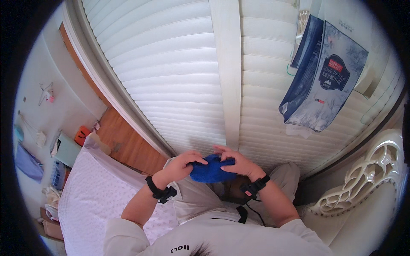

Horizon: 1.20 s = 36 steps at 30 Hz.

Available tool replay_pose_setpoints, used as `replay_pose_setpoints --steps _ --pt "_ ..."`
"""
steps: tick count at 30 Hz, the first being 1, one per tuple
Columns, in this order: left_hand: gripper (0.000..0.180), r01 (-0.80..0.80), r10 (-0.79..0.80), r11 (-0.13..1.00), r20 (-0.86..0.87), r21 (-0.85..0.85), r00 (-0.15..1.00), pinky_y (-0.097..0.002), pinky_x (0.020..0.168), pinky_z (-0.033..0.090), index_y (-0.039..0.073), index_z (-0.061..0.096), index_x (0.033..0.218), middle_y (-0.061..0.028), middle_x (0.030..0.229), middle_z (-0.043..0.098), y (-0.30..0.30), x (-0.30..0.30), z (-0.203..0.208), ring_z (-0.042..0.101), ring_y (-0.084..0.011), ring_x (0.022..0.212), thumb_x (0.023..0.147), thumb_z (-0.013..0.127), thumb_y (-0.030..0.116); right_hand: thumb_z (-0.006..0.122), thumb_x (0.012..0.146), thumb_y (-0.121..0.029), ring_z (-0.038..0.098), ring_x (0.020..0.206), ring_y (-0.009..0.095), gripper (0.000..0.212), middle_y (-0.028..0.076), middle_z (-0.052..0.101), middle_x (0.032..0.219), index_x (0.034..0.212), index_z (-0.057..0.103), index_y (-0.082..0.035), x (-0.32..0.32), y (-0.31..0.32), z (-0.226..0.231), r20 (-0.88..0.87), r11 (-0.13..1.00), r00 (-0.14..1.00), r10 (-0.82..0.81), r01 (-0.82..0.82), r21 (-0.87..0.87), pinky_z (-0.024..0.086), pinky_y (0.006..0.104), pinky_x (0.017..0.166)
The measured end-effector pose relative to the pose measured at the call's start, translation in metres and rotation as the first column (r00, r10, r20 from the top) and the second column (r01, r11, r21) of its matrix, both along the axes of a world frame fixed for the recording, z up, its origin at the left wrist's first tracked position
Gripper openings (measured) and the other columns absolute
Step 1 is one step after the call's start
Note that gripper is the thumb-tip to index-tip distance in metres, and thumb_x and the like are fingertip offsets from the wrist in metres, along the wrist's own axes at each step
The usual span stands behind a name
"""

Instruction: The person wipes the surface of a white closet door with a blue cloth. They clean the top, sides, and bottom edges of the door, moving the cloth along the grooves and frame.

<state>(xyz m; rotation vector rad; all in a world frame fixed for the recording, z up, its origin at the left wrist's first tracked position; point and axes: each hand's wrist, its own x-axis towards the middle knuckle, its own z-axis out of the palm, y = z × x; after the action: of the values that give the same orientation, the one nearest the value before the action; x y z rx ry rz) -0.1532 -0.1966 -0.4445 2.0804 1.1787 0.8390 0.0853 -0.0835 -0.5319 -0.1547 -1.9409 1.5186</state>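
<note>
A small bright blue cloth (pixel 208 171), fuzzy like a towel, is stretched between my two hands above my lap. My left hand (pixel 185 164) pinches its left end, thumb and fingers pressed together. At the right end, my right hand (pixel 239 164) grips a folded edge between thumb and fingers, with some fingertips raised over the top. The cloth sags a little in the middle. Black bands with small devices are strapped round both wrists.
A white louvred door (pixel 171 64) stands right in front. On it hangs a blue and white tissue pack (pixel 318 81). A bed with a pale patterned sheet (pixel 98 205) lies to the left, a carved cream headboard (pixel 363 179) to the right. Wooden floor (pixel 128 136) shows beyond the bed.
</note>
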Motion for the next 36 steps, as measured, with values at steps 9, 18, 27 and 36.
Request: replay_pose_setpoints --steps 9,18,27,36 --pt "0.069 -0.091 0.104 0.992 0.163 -0.085 0.981 -0.0348 0.100 0.038 0.008 0.034 0.139 -0.0104 0.136 0.042 0.059 0.021 0.021 0.047 -0.0207 0.120 0.074 0.039 -0.014 0.067 0.073 -0.008 0.055 0.088 0.017 0.024 0.008 0.061 0.091 0.093 0.056 -0.002 0.018 0.003 -0.024 0.164 0.945 0.931 -0.327 0.327 0.026 0.044 0.0307 0.084" --pt "0.081 -0.003 0.082 0.978 0.372 -0.208 0.925 -0.0367 0.104 0.032 0.012 0.006 0.149 -0.0160 0.146 0.031 0.113 0.070 -0.013 0.034 -0.0265 0.133 0.081 0.044 -0.011 0.060 0.078 -0.016 0.061 0.096 0.027 0.035 0.017 0.063 0.103 0.112 0.057 -0.006 0.010 0.013 -0.085 0.472 0.822 0.745 -0.472 0.565 -0.070 0.048 0.0367 0.084" --pt "0.089 0.046 0.072 0.965 0.427 -0.260 0.901 -0.0374 0.109 0.026 0.013 0.004 0.150 -0.0160 0.146 0.031 0.108 0.063 -0.002 0.031 -0.0258 0.135 0.073 0.039 -0.017 0.048 0.087 -0.022 0.065 0.073 0.036 0.044 0.018 0.066 0.085 0.126 0.049 0.000 -0.041 0.016 -0.103 0.576 0.672 0.385 -0.721 0.187 0.716 0.051 0.0491 0.065" --pt "0.087 0.069 0.062 0.962 0.458 -0.263 0.887 -0.0374 0.110 0.026 0.011 0.008 0.149 -0.0164 0.147 0.030 0.108 0.059 -0.006 0.031 -0.0250 0.135 0.074 0.038 -0.018 0.047 0.089 -0.020 0.063 0.062 0.034 0.022 0.016 0.062 0.066 0.085 0.063 -0.005 -0.060 0.031 -0.152 0.354 0.485 0.362 -0.862 0.391 0.782 0.050 0.0469 0.056"
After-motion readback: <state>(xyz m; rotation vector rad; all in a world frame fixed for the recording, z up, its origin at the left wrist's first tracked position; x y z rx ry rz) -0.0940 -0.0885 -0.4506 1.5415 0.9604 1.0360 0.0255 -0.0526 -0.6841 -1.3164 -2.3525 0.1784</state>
